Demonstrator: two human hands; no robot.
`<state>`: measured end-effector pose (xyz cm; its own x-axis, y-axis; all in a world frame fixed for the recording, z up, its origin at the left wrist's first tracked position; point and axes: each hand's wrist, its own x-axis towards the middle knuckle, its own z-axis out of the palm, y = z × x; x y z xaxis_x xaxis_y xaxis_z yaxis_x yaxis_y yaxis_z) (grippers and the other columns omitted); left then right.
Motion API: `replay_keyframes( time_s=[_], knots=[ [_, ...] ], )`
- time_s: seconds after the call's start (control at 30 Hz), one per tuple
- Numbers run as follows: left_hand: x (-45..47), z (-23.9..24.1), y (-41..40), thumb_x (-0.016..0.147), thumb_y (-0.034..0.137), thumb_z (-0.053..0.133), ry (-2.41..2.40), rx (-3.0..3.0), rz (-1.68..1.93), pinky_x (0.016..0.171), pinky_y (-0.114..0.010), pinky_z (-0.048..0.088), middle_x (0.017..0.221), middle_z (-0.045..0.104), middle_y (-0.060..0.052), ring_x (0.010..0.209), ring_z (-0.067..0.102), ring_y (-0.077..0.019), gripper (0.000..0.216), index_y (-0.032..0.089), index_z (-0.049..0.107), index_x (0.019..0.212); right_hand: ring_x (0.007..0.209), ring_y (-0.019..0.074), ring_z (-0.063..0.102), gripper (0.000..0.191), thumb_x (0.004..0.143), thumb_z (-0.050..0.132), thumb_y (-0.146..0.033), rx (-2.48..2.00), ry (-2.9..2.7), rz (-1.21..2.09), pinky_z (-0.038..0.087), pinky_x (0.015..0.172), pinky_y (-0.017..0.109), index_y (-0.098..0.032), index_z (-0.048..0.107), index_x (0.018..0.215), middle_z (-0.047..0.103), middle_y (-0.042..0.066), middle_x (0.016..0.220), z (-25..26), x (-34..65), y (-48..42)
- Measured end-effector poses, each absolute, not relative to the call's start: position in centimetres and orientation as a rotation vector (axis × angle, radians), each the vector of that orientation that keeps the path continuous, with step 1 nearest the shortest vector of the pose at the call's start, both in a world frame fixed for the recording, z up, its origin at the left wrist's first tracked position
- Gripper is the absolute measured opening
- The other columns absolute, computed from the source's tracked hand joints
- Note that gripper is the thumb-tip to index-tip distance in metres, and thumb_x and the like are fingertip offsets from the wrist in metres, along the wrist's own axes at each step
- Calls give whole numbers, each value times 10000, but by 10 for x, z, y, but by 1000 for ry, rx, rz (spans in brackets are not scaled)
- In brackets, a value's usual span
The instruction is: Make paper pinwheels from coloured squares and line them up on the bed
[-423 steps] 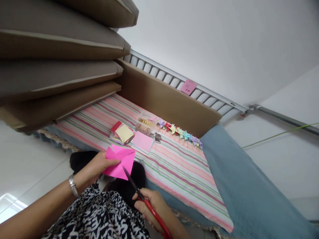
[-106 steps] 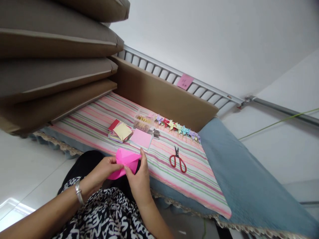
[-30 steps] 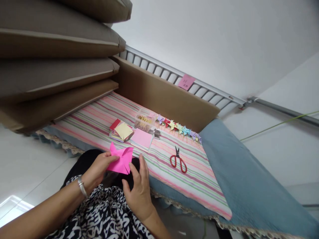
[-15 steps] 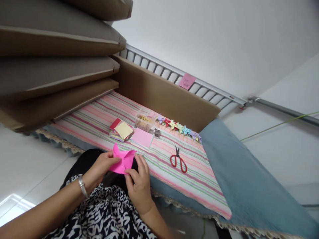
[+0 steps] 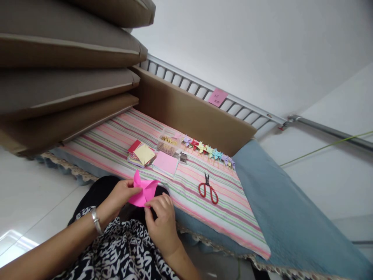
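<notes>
A bright pink paper pinwheel [image 5: 143, 192], with folded, curling corners, is held above my lap. My left hand [image 5: 122, 194] pinches it from the left, thumb over its middle. At its lower right edge, the thumb and index finger of my right hand [image 5: 161, 214] grip the paper. Past my hands, a pad of pink paper squares [image 5: 166, 162] lies beside a stack of coloured paper squares [image 5: 144, 154]. Red-handled scissors [image 5: 208, 189] rest on the striped cloth to the right, blades pointing away from me.
Several finished small pinwheels [image 5: 208, 149] on sticks form a row at the back. Near them stand a clear plastic box [image 5: 168, 142] of small gold and brown pieces and a metal clip [image 5: 183, 157]. Striped cloth [image 5: 230, 214] covers the surface; brown cushions [image 5: 72, 89] are piled at left.
My right hand's fingers have come down from the pinwheel's upper right corner and curled in at its lower right edge. The left hand keeps its hold.
</notes>
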<state>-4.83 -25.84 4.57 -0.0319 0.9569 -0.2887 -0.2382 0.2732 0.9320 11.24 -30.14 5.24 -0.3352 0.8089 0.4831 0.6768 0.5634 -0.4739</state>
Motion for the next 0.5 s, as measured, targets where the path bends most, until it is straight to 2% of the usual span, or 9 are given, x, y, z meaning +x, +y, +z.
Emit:
replay_keyframes(
  time_s=[0.23,0.5],
  knots=[
    [-43,51,-261,510,238,753,1155,876,1078,519,-237,383,526,660,-13,487,526,-141,154,127,692,599,782,194,567,79,824,614,-132,-1258,-2054,294,405,725,307,-198,640,788,647,18,768,59,115,-291],
    [-38,54,-265,518,185,711,1101,959,1022,528,-220,365,554,662,-6,495,507,-128,129,128,723,633,733,167,576,118,802,623,-101,-1355,-2028,296,383,653,263,-206,651,756,638,2,746,58,109,-285]
  ],
)
